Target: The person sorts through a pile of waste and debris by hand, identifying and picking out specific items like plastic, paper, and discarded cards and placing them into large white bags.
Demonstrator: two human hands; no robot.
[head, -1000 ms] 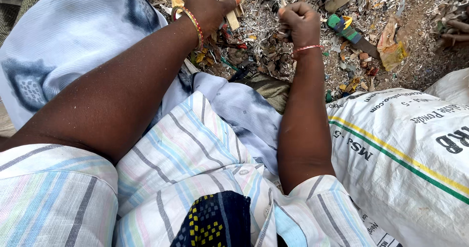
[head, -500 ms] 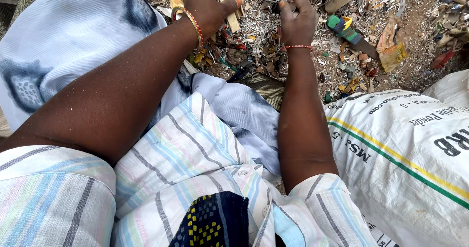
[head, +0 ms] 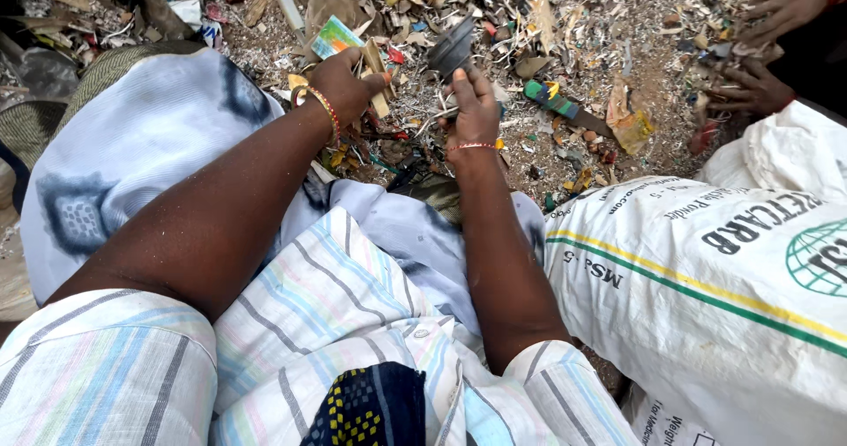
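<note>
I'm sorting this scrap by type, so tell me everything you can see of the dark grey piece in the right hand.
The dark grey flat piece of scrap looks like stiff plastic or rubber, roughly wedge-shaped, with a dull, dusty surface. It stands tilted upward, lifted above the littered ground. The right hand grips its lower end between the fingers, and its upper part sticks out free. Nothing else seems to touch it. Its exact kind is too unclear to tell.
</note>
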